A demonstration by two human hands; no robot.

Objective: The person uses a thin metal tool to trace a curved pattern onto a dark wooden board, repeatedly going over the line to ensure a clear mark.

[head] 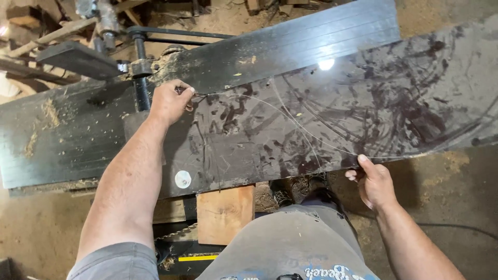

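Observation:
I hold a large clear plastic sheet (337,114), scratched and smeared with dark marks, over a long black machine bed (62,140). A thin curved line runs across the sheet, and a small white round sticker (182,179) sits near its lower left. My left hand (171,101) pinches the sheet's upper left corner. My right hand (373,181) grips the near edge from below, thumb on top. The sheet lies tilted, its right end reaching past the frame.
A belt and shaft (140,46) with a metal plate stand at the machine's back left. A wooden block (224,212) sits under the bed in front of me. Sawdust covers the floor, and a dark cable (456,226) runs at the right.

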